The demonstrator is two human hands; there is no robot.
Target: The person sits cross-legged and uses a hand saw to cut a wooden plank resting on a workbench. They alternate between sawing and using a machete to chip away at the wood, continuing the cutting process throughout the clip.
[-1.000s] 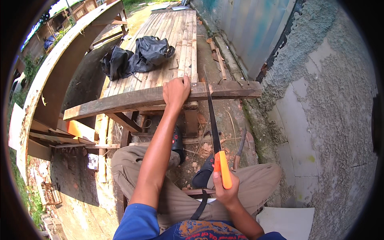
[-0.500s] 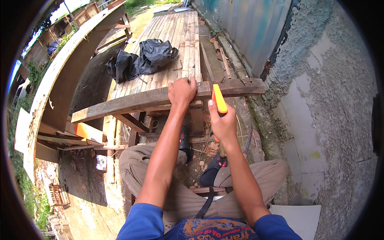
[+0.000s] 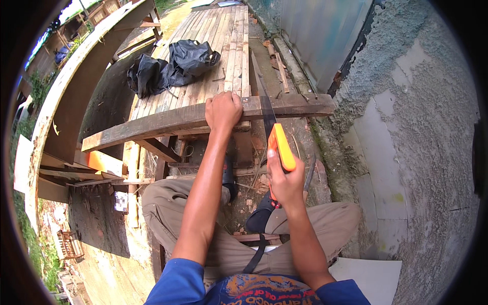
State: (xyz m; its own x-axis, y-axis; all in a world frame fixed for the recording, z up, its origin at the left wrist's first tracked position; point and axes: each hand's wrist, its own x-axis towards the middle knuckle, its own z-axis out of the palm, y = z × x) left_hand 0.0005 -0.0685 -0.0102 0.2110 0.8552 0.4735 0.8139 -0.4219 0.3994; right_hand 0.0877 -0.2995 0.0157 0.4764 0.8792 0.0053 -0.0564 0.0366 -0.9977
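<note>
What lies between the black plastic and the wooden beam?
In the head view, pale slats stretch from the black plastic to the beam, with a small dark bent piece on them.

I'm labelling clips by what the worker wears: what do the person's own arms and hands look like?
The sleeves are short and plain blue, part of a shirt with a coloured print on its front. The forearms are bare, with no watch or band visible. The left hand and right hand wear no gloves.

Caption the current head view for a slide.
Left hand on a wooden beam, right hand gripping an orange-handled saw across it.
</note>
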